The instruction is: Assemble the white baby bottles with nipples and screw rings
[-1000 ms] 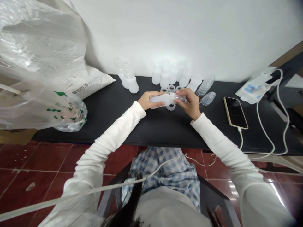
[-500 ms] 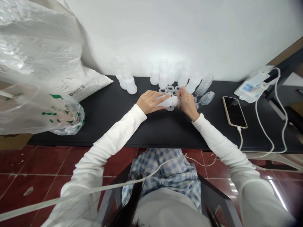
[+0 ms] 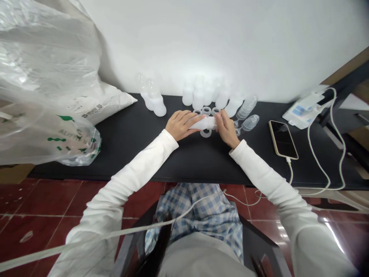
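A white plastic bottle [image 3: 203, 123] lies sideways above the table, its neck end pointing right. The fingers of my left hand [image 3: 181, 125] are closed around its body from the left. My right hand [image 3: 226, 127] pinches a clear part at the neck end; most of that part is hidden by the fingers. Flat translucent rings, among them one ring [image 3: 206, 133], lie just in front of and behind the bottle. Beside my right hand are clear domed caps [image 3: 250, 122] with small spouted pieces near them.
Several white bottles [image 3: 198, 98] stand along the wall; two bottles with clear tops [image 3: 158, 105] stand further left. Plastic bags [image 3: 77, 142] cover the left end of the black table [image 3: 184, 163]. A phone [image 3: 284, 139], a power strip [image 3: 305, 109] and cables are at the right.
My right hand has come slightly left, closer against the bottle's neck, covering more of the clear part. My left hand keeps its grip. The view has shifted a little.
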A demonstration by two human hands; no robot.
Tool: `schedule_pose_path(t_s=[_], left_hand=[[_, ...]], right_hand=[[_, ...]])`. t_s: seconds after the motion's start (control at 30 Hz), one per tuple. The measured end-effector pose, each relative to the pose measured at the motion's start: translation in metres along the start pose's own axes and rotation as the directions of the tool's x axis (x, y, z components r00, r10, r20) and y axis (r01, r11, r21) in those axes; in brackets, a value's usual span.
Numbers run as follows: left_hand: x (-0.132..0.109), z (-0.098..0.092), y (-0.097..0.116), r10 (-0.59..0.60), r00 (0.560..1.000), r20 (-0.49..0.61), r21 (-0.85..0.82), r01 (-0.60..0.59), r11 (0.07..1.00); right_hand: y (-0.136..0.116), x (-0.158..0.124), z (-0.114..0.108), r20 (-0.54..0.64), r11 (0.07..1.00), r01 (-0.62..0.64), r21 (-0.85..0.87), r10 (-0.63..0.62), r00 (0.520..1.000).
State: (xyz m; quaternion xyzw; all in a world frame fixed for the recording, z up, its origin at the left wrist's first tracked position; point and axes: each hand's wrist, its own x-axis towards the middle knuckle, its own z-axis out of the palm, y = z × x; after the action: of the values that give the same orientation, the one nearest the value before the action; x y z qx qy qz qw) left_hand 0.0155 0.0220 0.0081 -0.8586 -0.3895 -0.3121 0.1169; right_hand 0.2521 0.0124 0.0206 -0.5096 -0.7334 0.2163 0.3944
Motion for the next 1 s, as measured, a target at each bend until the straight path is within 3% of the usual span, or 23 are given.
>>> schedule_pose_path(t_s=[0.1, 0.23, 0.37, 0.5, 0.63, 0.73, 0.87, 1.0], left_hand=[[0.000, 0.000, 0.002, -0.210, 0.975, -0.066, -0.018, 0.210, 0.978], [-0.002, 0.008, -0.008, -0.489, 0.857, -0.165, -0.111, 0.477, 0.872], [-0.008, 0.025, -0.031, -0.640, 0.747, -0.179, -0.263, 0.590, 0.763], [-0.010, 0.031, -0.043, -0.715, 0.683, -0.147, -0.321, 0.651, 0.688], [-0.008, 0.029, -0.044, -0.717, 0.692, -0.090, -0.296, 0.668, 0.682], [-0.008, 0.030, -0.047, -0.701, 0.710, -0.070, -0.246, 0.668, 0.702], [-0.006, 0.031, -0.052, -0.684, 0.727, -0.055, -0.204, 0.663, 0.721], [-0.001, 0.030, -0.058, -0.693, 0.720, -0.024, -0.174, 0.680, 0.712]], right_hand=[[0.002, -0.001, -0.002, 0.022, 0.998, 0.065, 0.008, -0.065, 0.998], [0.008, 0.001, -0.003, -0.021, 0.968, 0.204, -0.147, -0.209, 0.978], [0.008, 0.002, -0.002, 0.068, 0.902, 0.325, -0.286, -0.319, 0.945], [0.005, -0.001, 0.002, 0.195, 0.835, 0.422, -0.353, -0.376, 0.906], [0.002, -0.002, 0.001, 0.230, 0.772, 0.458, -0.440, -0.396, 0.889], [-0.004, 0.001, -0.009, 0.254, 0.700, 0.428, -0.572, -0.345, 0.904], [-0.016, 0.001, -0.027, 0.211, 0.598, 0.212, -0.773, -0.072, 0.975], [-0.021, -0.002, -0.039, 0.159, 0.498, 0.071, -0.864, 0.136, 0.978]])
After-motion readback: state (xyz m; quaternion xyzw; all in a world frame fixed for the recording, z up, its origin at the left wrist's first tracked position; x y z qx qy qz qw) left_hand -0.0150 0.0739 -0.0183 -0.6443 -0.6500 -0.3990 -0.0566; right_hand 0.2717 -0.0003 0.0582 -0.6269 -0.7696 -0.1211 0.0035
